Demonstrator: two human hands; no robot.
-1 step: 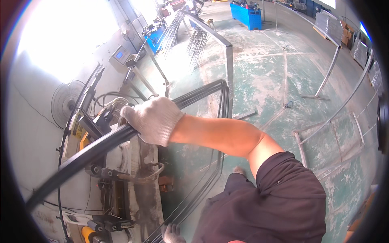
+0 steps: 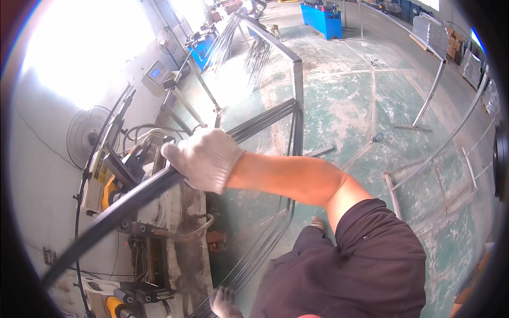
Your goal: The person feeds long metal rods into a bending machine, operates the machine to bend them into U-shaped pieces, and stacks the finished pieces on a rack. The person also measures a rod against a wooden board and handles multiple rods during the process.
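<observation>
My right hand (image 2: 204,160), in a whitish knit work glove, reaches across to the left and is closed around a bundle of long dark metal bars (image 2: 127,208). The bars slant from the lower left up past my hand to a sharp bend. From there they run down and bend again toward the lower edge, like several nested frames. My left hand (image 2: 226,303), also gloved, is at the lower edge with its fingers curled against the lower run of these bars. The picture's edge cuts off part of it, and the right fingers' undersides are hidden.
Under the bars stands a machine (image 2: 143,228) with hoses and yellow parts. A fan (image 2: 90,138) and a control box (image 2: 157,73) are beyond it. A metal rack (image 2: 298,85) carries thin rods ahead. Another metal frame (image 2: 392,196) is on the green floor at right.
My right hand has shifted slightly right with the bars, and their near left end has dipped a little. My left hand has moved slightly upward.
</observation>
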